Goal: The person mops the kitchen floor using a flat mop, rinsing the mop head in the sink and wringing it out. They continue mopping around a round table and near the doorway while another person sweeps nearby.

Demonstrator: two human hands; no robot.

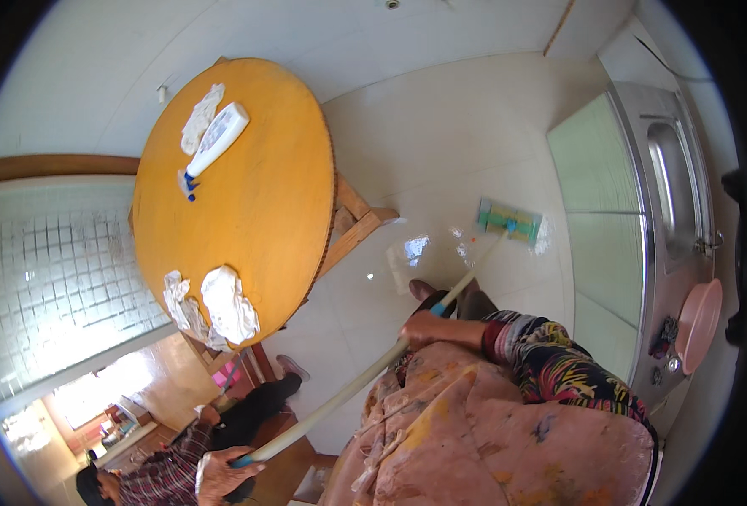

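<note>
A flat mop with a pale pole (pixel 339 396) runs slantwise down across the floor before me. Its green rectangular head (pixel 496 216) lies on the shiny tiles near the pale green cabinets. My left hand (pixel 224 474) is closed around the pole's upper end, by a blue collar. Farther down, my right hand (pixel 424 328) grips the pole just above another blue joint. The patterned right sleeve (pixel 567 363) and a stained pink apron (pixel 508 430) fill the lower part of the view. My shoe (pixel 421 289) shows beside the pole.
A round wooden table (pixel 264 194) at left bears a white spray bottle (pixel 219 139) and several crumpled cloths (pixel 228 304). To the right stands a steel sink counter (pixel 656 253) with a pink basin (pixel 699 327). Another person in a plaid shirt (pixel 167 460) is at lower left.
</note>
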